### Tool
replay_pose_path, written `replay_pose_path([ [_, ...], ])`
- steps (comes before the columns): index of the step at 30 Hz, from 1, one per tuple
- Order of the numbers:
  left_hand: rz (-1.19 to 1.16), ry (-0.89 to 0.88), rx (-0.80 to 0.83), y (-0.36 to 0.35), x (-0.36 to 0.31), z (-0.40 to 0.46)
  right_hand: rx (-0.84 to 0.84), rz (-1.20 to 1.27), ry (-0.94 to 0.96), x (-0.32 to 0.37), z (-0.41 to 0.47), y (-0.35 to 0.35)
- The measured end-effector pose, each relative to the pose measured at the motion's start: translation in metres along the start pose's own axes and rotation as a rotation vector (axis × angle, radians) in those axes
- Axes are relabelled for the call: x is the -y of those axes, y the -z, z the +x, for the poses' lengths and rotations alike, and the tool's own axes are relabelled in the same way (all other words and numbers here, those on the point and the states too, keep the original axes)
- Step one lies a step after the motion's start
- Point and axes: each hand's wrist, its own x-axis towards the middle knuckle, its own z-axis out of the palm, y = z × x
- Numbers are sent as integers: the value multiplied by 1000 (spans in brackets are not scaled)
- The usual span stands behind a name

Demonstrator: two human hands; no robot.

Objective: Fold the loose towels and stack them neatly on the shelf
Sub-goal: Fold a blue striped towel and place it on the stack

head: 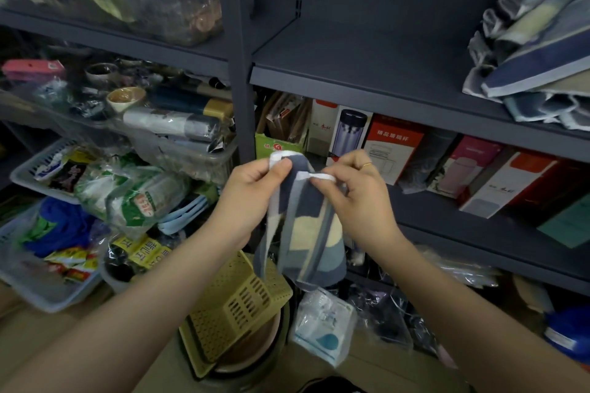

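**Towel held up by its top edge in front of the shelves**

Head view: you hold one towel [303, 226] in mid-air at the centre of the frame, both hands at its white-trimmed upper edge. Your left hand [252, 191] pinches the left corner, thumb on top and fingers curled behind the cloth. Your right hand [357, 195] pinches the white hem just to the right, thumb and forefinger clamped on it, the other fingers curled; a thin ring shows on one finger. The towel hangs straight down between your wrists, bunched lengthwise, dark blue with grey-blue and cream patches.

At 2 o'clock from your hands, a heap of towels [536, 54] in like colours lies on the dark grey shelf [367, 64]; it looks loosely piled, though the edge of the frame cuts it off and I cannot tell how many there are. The shelf's left part is bare board.

On the level below, at 3 o'clock, boxed cups and flasks [392, 150] stand in a row. At 6 o'clock, beneath the towel, a yellow slotted basket [236, 306] sits tilted on a round bin. At 9 o'clock, trays hold packaged goods [127, 195].
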Motion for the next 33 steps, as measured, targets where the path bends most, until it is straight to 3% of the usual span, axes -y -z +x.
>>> replay_pose_path([
  [7,8,132,-49,10,8,3,137,170,59,10,-3,3],
  [14,-60,98,132,6,3,-11,44,280,-17,23,5,-4],
  [20,-165,145,153,4,1,-12,-36,155,62,23,4,-7],
  [23,-156,111,150,1,-1,-14,-69,141,57,21,5,-7],
  [27,32,-84,142,-1,-1,-14,-107,211,97,23,6,-6],
  [33,94,-163,134,4,-10,0,272,663,-83,12,19,7],
])
